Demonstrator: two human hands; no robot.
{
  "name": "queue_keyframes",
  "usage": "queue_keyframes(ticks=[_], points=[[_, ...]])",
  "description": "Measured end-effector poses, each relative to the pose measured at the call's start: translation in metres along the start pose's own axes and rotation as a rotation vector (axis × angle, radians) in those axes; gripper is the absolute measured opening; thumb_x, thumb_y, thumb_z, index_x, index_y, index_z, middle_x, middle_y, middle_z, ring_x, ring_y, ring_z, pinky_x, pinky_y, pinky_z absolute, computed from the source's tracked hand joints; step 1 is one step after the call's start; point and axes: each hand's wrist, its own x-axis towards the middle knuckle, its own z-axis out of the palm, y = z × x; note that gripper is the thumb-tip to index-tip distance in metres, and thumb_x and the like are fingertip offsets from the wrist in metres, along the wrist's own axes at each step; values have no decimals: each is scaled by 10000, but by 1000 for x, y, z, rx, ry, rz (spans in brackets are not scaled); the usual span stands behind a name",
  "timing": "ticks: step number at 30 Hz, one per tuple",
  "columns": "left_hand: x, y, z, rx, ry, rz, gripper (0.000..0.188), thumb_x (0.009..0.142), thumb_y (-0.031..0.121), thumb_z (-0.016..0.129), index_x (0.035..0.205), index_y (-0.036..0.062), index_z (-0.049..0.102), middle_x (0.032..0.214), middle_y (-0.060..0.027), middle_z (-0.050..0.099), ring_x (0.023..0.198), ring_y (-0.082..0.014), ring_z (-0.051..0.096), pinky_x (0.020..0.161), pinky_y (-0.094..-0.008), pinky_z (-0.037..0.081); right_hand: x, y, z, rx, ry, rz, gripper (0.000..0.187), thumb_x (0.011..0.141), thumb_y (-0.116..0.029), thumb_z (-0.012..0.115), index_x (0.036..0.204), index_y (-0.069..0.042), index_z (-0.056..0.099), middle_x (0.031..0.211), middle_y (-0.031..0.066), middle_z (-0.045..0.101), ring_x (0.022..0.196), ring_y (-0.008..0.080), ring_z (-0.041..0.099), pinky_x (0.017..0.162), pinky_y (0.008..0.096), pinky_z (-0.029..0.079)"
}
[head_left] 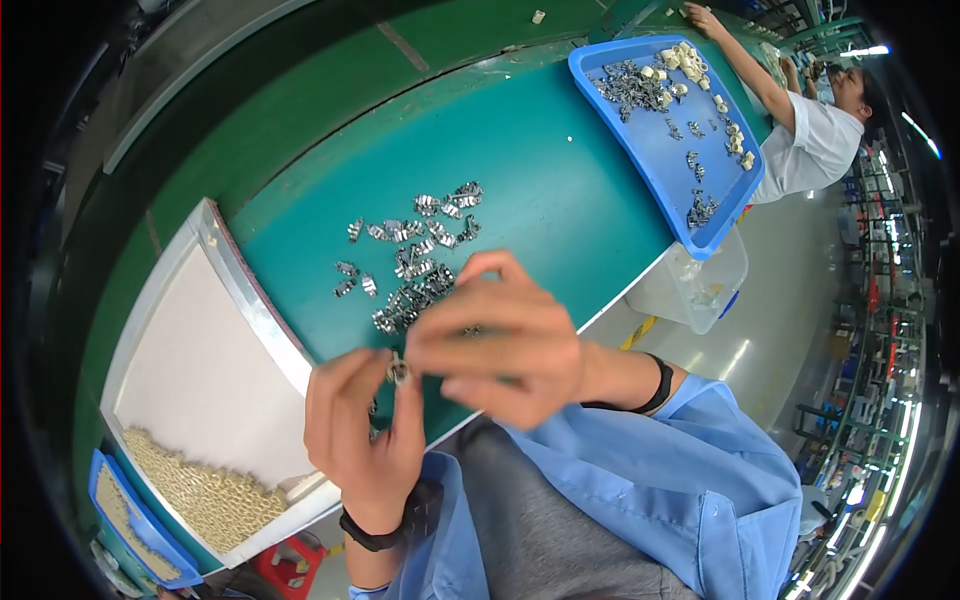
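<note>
My left hand (362, 425) pinches a small cream socket-like part (398, 371) between thumb and fingertips; something metallic shows in its opening. Right against it, my right hand (510, 345) is curled with its fingertips drawn together. That hand is blurred by motion, and whatever its fingertips hold is hidden. Beyond both hands, a loose pile of small shiny metal clips (412, 300) lies on the green tabletop (530, 150). A few more clips are partly covered by my hands.
At left, a white-walled tray (215, 330) holds many cream parts (205, 490). A smaller blue tray (140, 530) sits beside it. Far right, a blue tray (640, 150) carries metal clips and cream pieces. Below stands a clear bin (700, 285). A co-worker (815, 140) reaches across the far end.
</note>
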Motion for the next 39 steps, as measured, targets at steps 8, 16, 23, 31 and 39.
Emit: queue_keyframes(ticks=[8,16,23,31,39], points=[[143,-56,43,-115,-204,-162,180,852,87,791,961,-7,684,870,-102,697,801,-199,655,759,-308,524,-24,80,-52,-540,-202,272,420,815,-208,795,1217,-115,716,1223,77,604,1138,266,565,982,431,428],[271,-129,204,-88,-318,-159,178,833,131,799,923,-1,721,865,-88,719,817,-188,679,757,-325,533,-24,93,-45,-458,-145,214,295,799,-158,788,1080,-95,722,1100,63,600,1013,242,580,935,428,438],[283,-129,232,57,-325,-90,373,823,175,819,1121,-12,696,897,-90,699,827,-197,664,762,-332,538,-27,96,-49,-448,-24,175,216,744,-55,770,952,-85,724,1020,53,632,918,241,615,909,441,458],[222,-19,14,45,-342,-98,330,911,162,740,1167,-35,674,939,-55,668,882,-132,608,845,-295,485,-27,99,-49,-149,80,227,128,741,-17,752,831,-61,672,948,73,723,892,257,690,965,470,494],[17,-128,-266,438,101,-631,200,1036,139,609,1117,-25,688,919,-42,679,891,-123,624,840,-257,484,-26,86,-47,-156,17,321,99,826,40,726,896,-20,690,925,99,742,914,244,700,961,430,477]])
